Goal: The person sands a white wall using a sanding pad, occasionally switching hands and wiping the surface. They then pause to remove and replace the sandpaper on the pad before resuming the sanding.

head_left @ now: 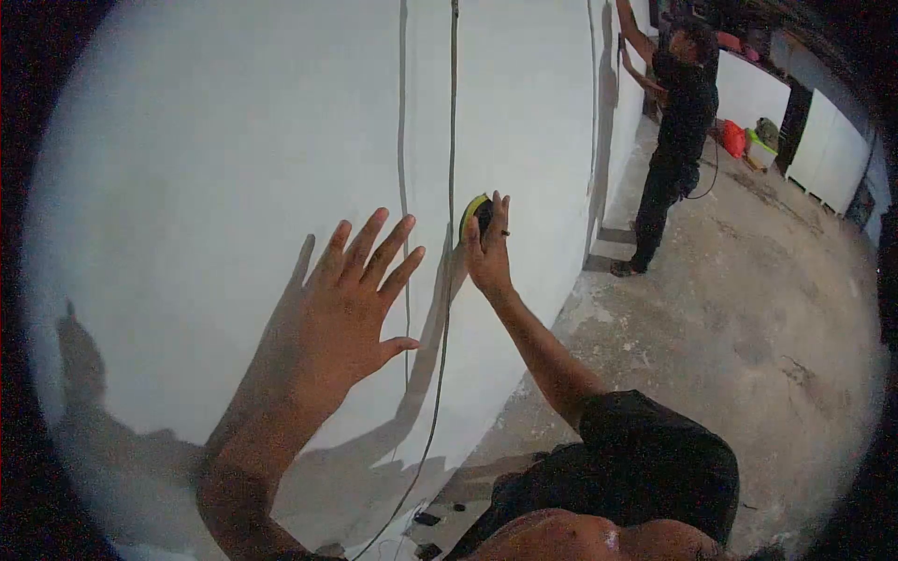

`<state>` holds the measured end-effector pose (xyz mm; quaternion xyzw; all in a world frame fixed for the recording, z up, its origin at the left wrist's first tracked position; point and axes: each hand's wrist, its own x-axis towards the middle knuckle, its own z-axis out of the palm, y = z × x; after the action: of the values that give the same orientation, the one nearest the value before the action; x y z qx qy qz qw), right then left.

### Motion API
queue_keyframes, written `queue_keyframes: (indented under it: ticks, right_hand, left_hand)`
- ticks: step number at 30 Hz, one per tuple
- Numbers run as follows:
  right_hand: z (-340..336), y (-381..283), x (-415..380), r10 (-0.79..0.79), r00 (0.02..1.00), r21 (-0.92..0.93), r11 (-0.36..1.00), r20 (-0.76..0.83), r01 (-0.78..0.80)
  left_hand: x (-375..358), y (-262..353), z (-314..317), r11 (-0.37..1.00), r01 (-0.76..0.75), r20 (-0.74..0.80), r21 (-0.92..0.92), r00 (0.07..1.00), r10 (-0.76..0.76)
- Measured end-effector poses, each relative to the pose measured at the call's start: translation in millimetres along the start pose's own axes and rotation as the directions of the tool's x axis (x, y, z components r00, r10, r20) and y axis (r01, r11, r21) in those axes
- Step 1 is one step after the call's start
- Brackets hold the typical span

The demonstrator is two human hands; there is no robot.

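Note:
My left hand (346,309) is open, its fingers spread against or just in front of the white wall (206,150). To its right, my right hand (490,264) grips a round sanding pad (484,215), black with a yellow-green edge, whose face is turned to the wall. A ring shows on one finger of that hand. Between the two hands a thin dark cable (453,122) hangs down the wall, close to the left edge of the pad. Shadows of my arms and of the cable fall on the white surface.
Farther along the wall stands another person (678,122) in dark clothes, arms raised to it. Bare concrete floor (711,346) stretches to the right. A red bag (732,139), a container (762,150) and white panels (828,150) are at the back. Small dark objects (427,519) lie at the wall's foot.

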<state>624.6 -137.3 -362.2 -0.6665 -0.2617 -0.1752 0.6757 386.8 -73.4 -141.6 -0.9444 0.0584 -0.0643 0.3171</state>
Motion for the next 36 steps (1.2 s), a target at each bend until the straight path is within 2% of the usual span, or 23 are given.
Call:
queue_keyframes:
  ticks: [2,3,4,6,8,9,11,13,15,16,18,20,22,24,26,27,28,29,30,32,33,34,36]
  right_hand:
    - [6.5,-3.8,-9.4,0.070,0.997,-0.011,0.998,0.034,-0.070]
    - [4.1,-20.0,-25.2,0.020,0.995,-0.028,0.999,0.099,-0.017]
    - [2.8,-27.8,-40.6,-0.108,0.984,-0.054,0.992,0.144,0.117]
    - [-1.0,-32.4,-41.5,-0.178,0.966,-0.182,0.960,0.187,0.212]
    - [0.0,-8.9,-11.1,-0.178,0.982,-0.150,0.971,0.070,0.187]
    - [1.5,-2.3,7.6,-0.104,0.995,-0.104,0.989,-0.001,0.103]
    - [-1.9,0.5,26.3,-0.042,0.998,-0.021,0.999,-0.045,0.041]
    - [3.9,-11.9,14.6,-0.015,0.999,0.044,0.999,-0.042,0.017]
    - [10.9,-8.6,-18.2,-0.199,0.978,-0.125,0.971,0.062,0.205]
    - [5.6,-21.1,-38.4,-0.269,0.952,-0.078,0.956,0.149,0.282]
    - [-1.0,-18.8,-40.4,-0.290,0.931,-0.203,0.920,0.222,0.335]
    - [-1.2,2.9,-11.2,-0.235,0.969,-0.191,0.951,0.072,0.245]
    - [-6.3,11.1,17.9,-0.034,0.999,-0.073,0.997,0.004,0.034]
    - [-1.1,3.4,13.5,-0.007,1.000,-0.044,0.999,-0.013,0.007]
    - [6.3,12.4,-19.7,-0.111,0.991,-0.128,0.985,0.073,0.119]
    - [12.0,10.2,-46.1,-0.131,0.986,0.011,0.991,0.102,0.130]
    - [4.4,-5.3,-66.4,-0.158,0.956,-0.241,0.945,0.248,0.219]
    - [3.2,-5.0,-67.8,-0.153,0.957,-0.251,0.944,0.248,0.216]
    - [2.1,-2.8,-66.7,-0.146,0.958,-0.260,0.942,0.247,0.211]
    - [4.7,22.5,-28.6,-0.115,0.989,-0.210,0.969,0.097,0.133]
    - [0.3,27.8,-10.6,-0.179,0.977,-0.315,0.927,0.112,0.206]
    - [-0.2,22.5,6.0,0.035,0.999,-0.136,0.990,0.016,-0.032]
    - [8.2,15.2,-2.9,0.053,0.999,-0.062,0.997,-0.002,-0.053]
  left_hand:
    - [-3.5,-0.6,-5.4,1.000,0.009,-0.012,0.022,1.000,-0.008]
    - [-4.6,0.4,-7.8,0.999,0.026,-0.014,0.023,1.000,-0.026]
    - [-5.2,2.5,-9.0,0.999,0.042,-0.011,0.020,0.999,-0.042]
    - [-2.6,0.7,-10.5,0.999,0.034,-0.021,-0.015,0.999,-0.034]
    - [0.1,0.7,-12.5,0.998,0.022,-0.021,-0.050,1.000,-0.023]
    - [0.5,0.7,-13.3,0.999,0.020,-0.025,-0.043,0.999,-0.021]
    - [-1.2,2.2,-14.7,0.998,0.027,0.001,-0.052,1.000,-0.027]
    - [-2.4,0.8,-17.1,0.999,0.022,-0.066,-0.025,0.998,-0.023]
    - [-0.3,-1.5,-3.0,0.999,0.027,-0.069,-0.041,0.997,-0.029]
    - [1.5,-1.4,1.6,0.999,0.008,-0.075,-0.049,0.997,-0.012]
    - [2.2,-2.3,1.3,0.999,0.019,-0.081,-0.048,0.996,-0.023]
    - [2.1,0.8,-0.6,0.999,0.010,-0.054,-0.047,0.998,-0.012]
    - [1.0,-0.3,-3.7,0.998,0.001,-0.040,-0.058,0.999,-0.003]
    - [3.6,-2.1,-5.6,0.996,-0.009,-0.036,-0.089,0.999,0.005]
    - [3.2,-4.1,-3.0,0.992,-0.013,-0.036,-0.122,0.999,0.008]
    - [4.9,-2.9,0.6,0.993,-0.016,-0.070,-0.119,0.997,0.008]
    - [5.3,-2.2,3.5,0.993,-0.023,-0.105,-0.115,0.994,0.011]
    - [5.7,-1.7,2.8,0.994,-0.022,-0.110,-0.110,0.994,0.009]
    - [5.7,-0.6,1.7,0.998,0.002,-0.087,-0.070,0.996,-0.008]
    - [4.9,1.2,2.8,1.000,0.006,-0.048,-0.027,0.999,-0.008]
    - [5.4,1.1,5.2,0.999,-0.001,-0.073,-0.054,0.997,-0.003]
    - [4.6,1.7,7.1,0.996,-0.012,-0.093,-0.088,0.996,0.004]
    - [5.1,0.6,8.8,0.996,-0.030,-0.081,-0.089,0.996,0.023]
